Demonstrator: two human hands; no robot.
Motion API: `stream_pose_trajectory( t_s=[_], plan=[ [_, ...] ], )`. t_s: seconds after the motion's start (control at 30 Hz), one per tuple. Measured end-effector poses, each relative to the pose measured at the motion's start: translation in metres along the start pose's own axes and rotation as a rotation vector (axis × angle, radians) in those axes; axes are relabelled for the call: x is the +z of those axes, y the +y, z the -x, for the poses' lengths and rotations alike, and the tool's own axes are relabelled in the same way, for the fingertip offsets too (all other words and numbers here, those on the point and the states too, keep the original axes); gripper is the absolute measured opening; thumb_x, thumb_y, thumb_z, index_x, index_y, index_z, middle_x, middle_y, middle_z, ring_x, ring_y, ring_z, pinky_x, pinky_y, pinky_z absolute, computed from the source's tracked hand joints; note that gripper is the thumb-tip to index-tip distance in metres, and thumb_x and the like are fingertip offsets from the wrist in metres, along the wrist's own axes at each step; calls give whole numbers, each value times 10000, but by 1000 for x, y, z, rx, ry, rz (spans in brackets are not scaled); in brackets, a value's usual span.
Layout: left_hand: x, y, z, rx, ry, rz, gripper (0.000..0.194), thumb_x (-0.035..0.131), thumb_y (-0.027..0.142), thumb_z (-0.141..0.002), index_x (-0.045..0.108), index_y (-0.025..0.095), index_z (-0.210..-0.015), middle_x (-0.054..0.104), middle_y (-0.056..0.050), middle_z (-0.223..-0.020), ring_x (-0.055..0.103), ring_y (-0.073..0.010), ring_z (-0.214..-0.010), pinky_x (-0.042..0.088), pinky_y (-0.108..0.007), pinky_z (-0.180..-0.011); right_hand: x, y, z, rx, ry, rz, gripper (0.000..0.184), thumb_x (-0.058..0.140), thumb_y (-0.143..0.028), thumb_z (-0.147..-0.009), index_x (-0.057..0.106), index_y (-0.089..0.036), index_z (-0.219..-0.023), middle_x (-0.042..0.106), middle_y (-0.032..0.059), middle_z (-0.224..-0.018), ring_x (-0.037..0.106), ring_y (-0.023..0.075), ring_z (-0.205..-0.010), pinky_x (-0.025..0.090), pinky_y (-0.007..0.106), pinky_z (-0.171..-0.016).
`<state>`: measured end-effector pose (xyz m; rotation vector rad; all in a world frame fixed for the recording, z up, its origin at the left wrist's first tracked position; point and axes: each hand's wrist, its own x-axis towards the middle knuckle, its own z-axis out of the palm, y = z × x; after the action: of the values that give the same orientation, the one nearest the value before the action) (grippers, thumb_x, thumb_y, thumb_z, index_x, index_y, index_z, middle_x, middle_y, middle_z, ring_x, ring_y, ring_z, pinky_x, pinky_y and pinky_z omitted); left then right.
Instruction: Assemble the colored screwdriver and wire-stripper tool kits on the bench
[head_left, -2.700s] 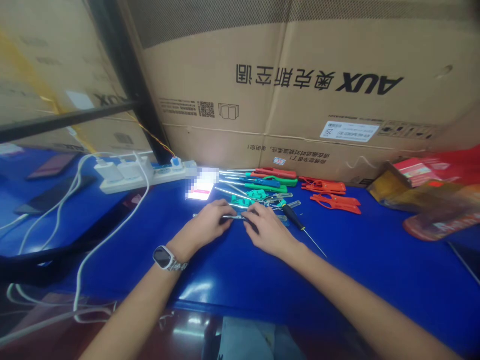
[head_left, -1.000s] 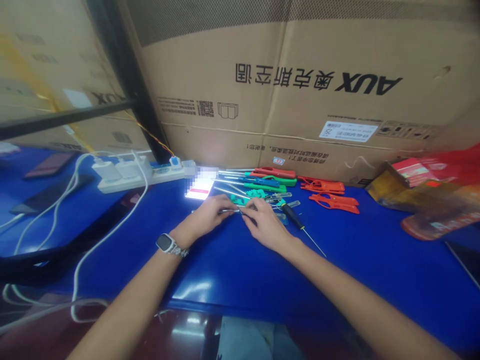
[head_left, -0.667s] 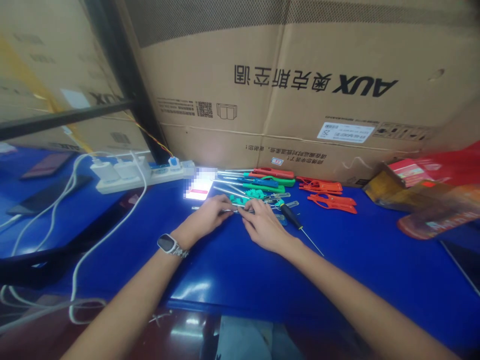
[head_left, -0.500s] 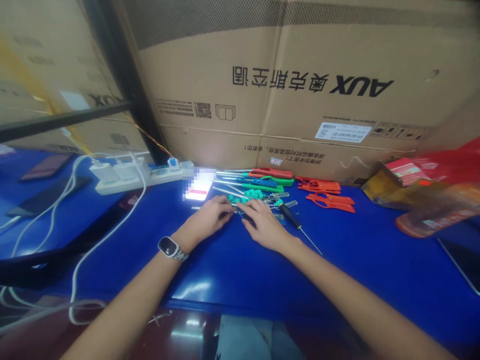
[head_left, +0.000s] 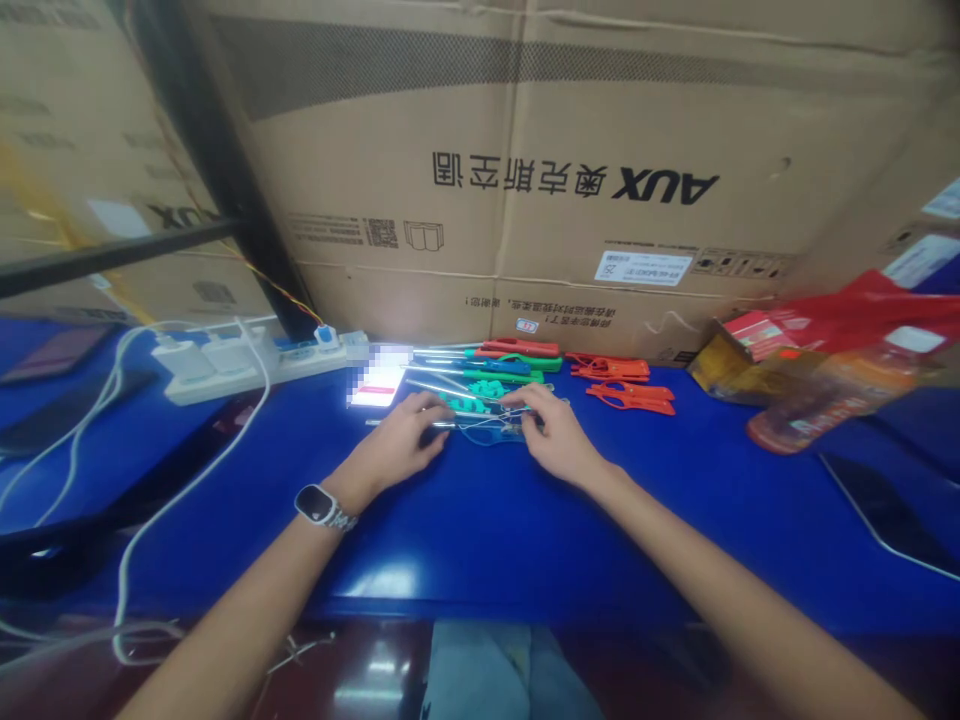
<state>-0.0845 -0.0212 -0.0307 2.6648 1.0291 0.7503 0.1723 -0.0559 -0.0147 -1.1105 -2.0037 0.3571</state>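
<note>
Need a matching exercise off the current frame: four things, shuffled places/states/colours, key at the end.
Things
1. left hand
2. teal pieces
3. bottle
4. power strip

Places, states, colours
A. near the table's right side, with a white cap
B. white, with plugs seated in it
C. watch on its wrist
D. among the tools between the left hand and the right hand, as seen in the head view

Pairs: 1-C, 2-D, 3-A, 4-B
</note>
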Motion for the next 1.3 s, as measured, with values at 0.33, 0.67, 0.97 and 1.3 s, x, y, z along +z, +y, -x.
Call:
stream_pose_trajectory(
  t_s=[0.33, 0.67, 0.97, 1.3],
  plan=[
    [4, 27, -39, -25, -193, -35, 254, 584, 203, -892, 677, 176, -1128, 654, -109, -1094, 634, -266, -1005, 514, -412, -900, -7, 5, 7, 101, -152, 288, 188, 576, -188, -908, 702, -188, -1048, 658, 73, -1009, 580, 226, -978, 431, 406, -888],
    [7, 25, -23, -96, -139, 81, 370, 622, 231, -814, 646, 204, -1183, 627, -82, -1200, 598, -277, -1128, 493, -407, -976, 4, -5, -35, -3, -369, 457, 120, 608, -209, -905, 722, -195, -870, 627, 60, -924, 542, 224, -939, 339, 367, -838],
    [5, 25, -23, -123, -189, 91, 252, 602, 211, -827, 688, 197, -1063, 632, -83, -1134, 611, -273, -1054, 497, -417, -936, 5, -9, -36, -76, -448, 474, 107, 664, -259, -886, 708, -210, -970, 649, 56, -978, 517, 234, -1000, 278, 359, -847],
    [12, 16, -23, -28, -160, 50, 250, 520, 111, -917, 698, 207, -1065, 640, -72, -1057, 625, -220, -985, 506, -368, -917, 4, -14, -32, -131, -400, 568, 136, 580, -218, -945, 686, -171, -873, 686, 64, -932, 519, 217, -935, 254, 357, -815]
  ],
)
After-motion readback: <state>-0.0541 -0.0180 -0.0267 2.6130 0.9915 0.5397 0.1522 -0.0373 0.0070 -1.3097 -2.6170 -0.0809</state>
